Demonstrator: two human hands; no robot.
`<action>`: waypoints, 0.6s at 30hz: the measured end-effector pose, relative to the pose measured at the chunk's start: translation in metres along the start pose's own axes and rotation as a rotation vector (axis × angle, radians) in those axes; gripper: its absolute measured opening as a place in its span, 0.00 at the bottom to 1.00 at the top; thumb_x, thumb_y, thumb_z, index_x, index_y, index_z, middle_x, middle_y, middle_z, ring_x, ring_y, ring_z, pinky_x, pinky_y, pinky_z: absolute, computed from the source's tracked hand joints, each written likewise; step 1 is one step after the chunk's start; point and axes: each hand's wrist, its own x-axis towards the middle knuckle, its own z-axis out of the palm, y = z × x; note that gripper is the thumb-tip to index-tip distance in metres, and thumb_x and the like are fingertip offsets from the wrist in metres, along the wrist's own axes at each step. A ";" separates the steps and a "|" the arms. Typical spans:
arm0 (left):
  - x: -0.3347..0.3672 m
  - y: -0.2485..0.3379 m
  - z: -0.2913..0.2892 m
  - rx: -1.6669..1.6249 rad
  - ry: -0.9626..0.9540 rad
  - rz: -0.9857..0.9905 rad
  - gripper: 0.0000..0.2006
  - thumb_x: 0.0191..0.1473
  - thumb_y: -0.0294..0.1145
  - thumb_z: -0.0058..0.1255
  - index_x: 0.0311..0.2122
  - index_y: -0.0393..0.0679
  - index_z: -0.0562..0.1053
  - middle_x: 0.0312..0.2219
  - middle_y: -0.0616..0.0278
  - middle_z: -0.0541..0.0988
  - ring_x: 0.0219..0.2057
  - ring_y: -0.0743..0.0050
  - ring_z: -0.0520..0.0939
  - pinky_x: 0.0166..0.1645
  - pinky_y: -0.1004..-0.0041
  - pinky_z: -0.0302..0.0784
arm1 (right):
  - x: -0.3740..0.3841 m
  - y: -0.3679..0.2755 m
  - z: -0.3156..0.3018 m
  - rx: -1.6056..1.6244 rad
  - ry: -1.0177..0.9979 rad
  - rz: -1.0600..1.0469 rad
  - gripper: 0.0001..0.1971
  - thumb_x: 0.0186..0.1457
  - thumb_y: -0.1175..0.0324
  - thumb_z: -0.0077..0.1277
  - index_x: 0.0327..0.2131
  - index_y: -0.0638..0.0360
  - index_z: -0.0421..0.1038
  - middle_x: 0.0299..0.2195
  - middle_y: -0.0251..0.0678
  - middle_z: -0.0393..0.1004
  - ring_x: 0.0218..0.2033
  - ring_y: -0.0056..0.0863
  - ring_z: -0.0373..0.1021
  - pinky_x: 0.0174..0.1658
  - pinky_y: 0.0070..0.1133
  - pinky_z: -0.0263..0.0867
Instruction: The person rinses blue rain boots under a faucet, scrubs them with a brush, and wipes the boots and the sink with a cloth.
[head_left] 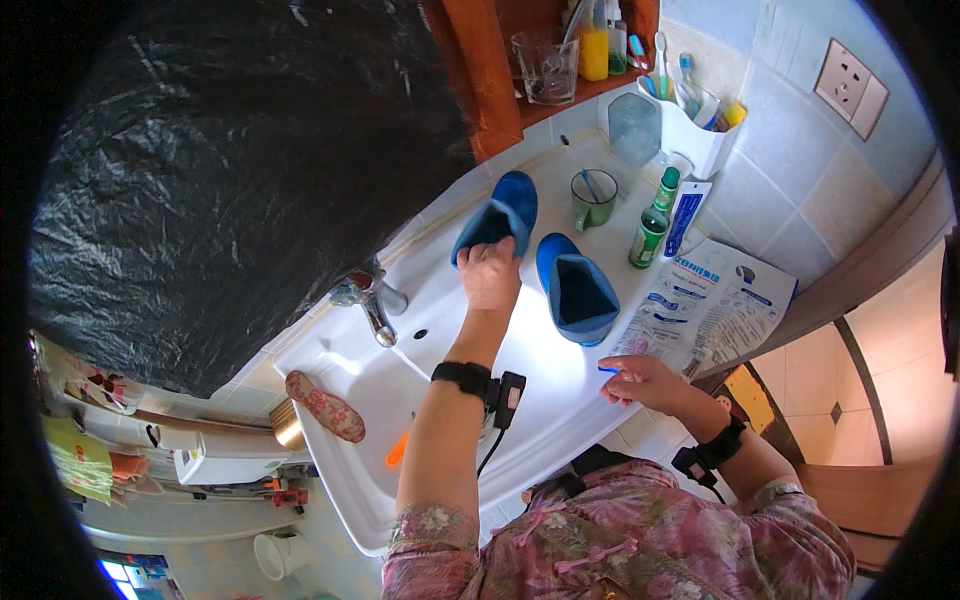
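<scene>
My left hand point(488, 270) grips the rear opening of a blue shoe point(515, 196); its fingertips are hidden inside. That shoe stands on the white sink counter, toe pointing away from me. To its right is a matching blue shoe point(580, 290), with its dark opening facing up. My right hand point(645, 384) is over the counter's front edge, index finger stretched forward and the others curled. A small blue piece point(607, 370) shows between its index finger and thumb. A flowered insole point(326, 406) lies on the sink's left rim.
Behind the shoes stand a green mug point(594, 197), a green bottle point(654, 220) and a toothpaste tube point(686, 216). A white printed package point(735, 290) lies on the right. A metal faucet point(370, 300) and an orange handle point(398, 450) are at the basin. Black plastic sheeting point(240, 170) hangs at left.
</scene>
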 end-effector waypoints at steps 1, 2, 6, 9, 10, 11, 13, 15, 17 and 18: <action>0.001 0.004 0.012 -0.015 -0.037 0.067 0.14 0.32 0.31 0.54 0.30 0.48 0.69 0.24 0.61 0.74 0.31 0.67 0.72 0.39 0.63 0.60 | 0.000 -0.001 -0.008 0.005 -0.007 0.009 0.20 0.48 0.73 0.43 0.47 0.67 0.55 0.30 0.38 0.69 0.29 0.19 0.65 0.30 0.14 0.62; -0.001 0.010 0.020 -0.036 -0.142 0.048 0.20 0.29 0.33 0.57 0.34 0.46 0.68 0.28 0.60 0.74 0.36 0.66 0.70 0.45 0.59 0.56 | 0.001 0.000 -0.013 0.018 -0.027 0.000 0.20 0.48 0.73 0.43 0.46 0.66 0.56 0.30 0.38 0.69 0.29 0.19 0.65 0.30 0.14 0.62; -0.012 0.019 0.028 -0.156 -0.088 0.133 0.28 0.28 0.28 0.56 0.42 0.42 0.64 0.31 0.58 0.72 0.38 0.60 0.69 0.49 0.59 0.56 | 0.008 0.004 -0.017 0.015 -0.116 -0.064 0.19 0.47 0.75 0.45 0.45 0.63 0.58 0.30 0.37 0.69 0.30 0.18 0.65 0.32 0.14 0.62; -0.017 0.020 0.013 -0.289 0.059 0.174 0.22 0.30 0.26 0.53 0.38 0.42 0.66 0.34 0.57 0.71 0.39 0.60 0.69 0.48 0.59 0.58 | 0.018 0.002 -0.007 -0.021 -0.176 -0.039 0.19 0.47 0.75 0.45 0.45 0.63 0.58 0.30 0.36 0.69 0.30 0.18 0.65 0.33 0.14 0.61; -0.027 0.021 0.006 -0.291 0.071 0.142 0.19 0.31 0.25 0.53 0.36 0.43 0.68 0.32 0.58 0.72 0.37 0.60 0.70 0.46 0.59 0.59 | 0.022 0.011 -0.003 -0.006 -0.211 -0.109 0.19 0.46 0.76 0.45 0.45 0.63 0.58 0.30 0.36 0.69 0.30 0.17 0.65 0.33 0.14 0.61; -0.040 0.017 -0.002 -0.285 0.075 0.104 0.17 0.32 0.25 0.53 0.34 0.43 0.69 0.31 0.58 0.73 0.36 0.60 0.71 0.45 0.60 0.61 | 0.024 0.006 0.003 -0.073 -0.242 -0.076 0.19 0.46 0.77 0.45 0.45 0.63 0.58 0.30 0.36 0.69 0.30 0.18 0.65 0.33 0.14 0.62; -0.063 0.005 -0.021 -0.289 0.049 0.033 0.09 0.36 0.26 0.52 0.28 0.44 0.72 0.25 0.63 0.75 0.29 0.64 0.74 0.42 0.63 0.65 | 0.031 0.002 0.015 -0.051 -0.241 -0.103 0.18 0.46 0.74 0.46 0.43 0.66 0.59 0.27 0.36 0.70 0.28 0.16 0.66 0.32 0.13 0.62; -0.105 -0.018 -0.044 -0.388 -0.038 -0.158 0.06 0.38 0.26 0.50 0.26 0.41 0.72 0.22 0.61 0.75 0.26 0.62 0.75 0.36 0.68 0.69 | 0.039 0.001 0.033 -0.056 -0.321 -0.099 0.18 0.46 0.75 0.46 0.43 0.67 0.59 0.27 0.37 0.70 0.28 0.16 0.66 0.32 0.14 0.63; -0.155 -0.043 -0.069 -0.434 -0.286 -0.493 0.06 0.39 0.27 0.49 0.26 0.40 0.72 0.21 0.58 0.74 0.23 0.61 0.75 0.30 0.71 0.71 | 0.050 0.000 0.055 -0.068 -0.389 -0.105 0.18 0.46 0.75 0.46 0.43 0.68 0.59 0.27 0.37 0.70 0.28 0.16 0.66 0.32 0.14 0.63; -0.176 -0.057 -0.077 -0.428 -0.280 -0.505 0.06 0.39 0.27 0.49 0.26 0.40 0.72 0.21 0.58 0.74 0.23 0.61 0.75 0.30 0.71 0.71 | 0.058 0.004 0.066 -0.104 -0.407 -0.152 0.18 0.46 0.75 0.46 0.43 0.69 0.59 0.27 0.38 0.70 0.28 0.16 0.66 0.32 0.14 0.63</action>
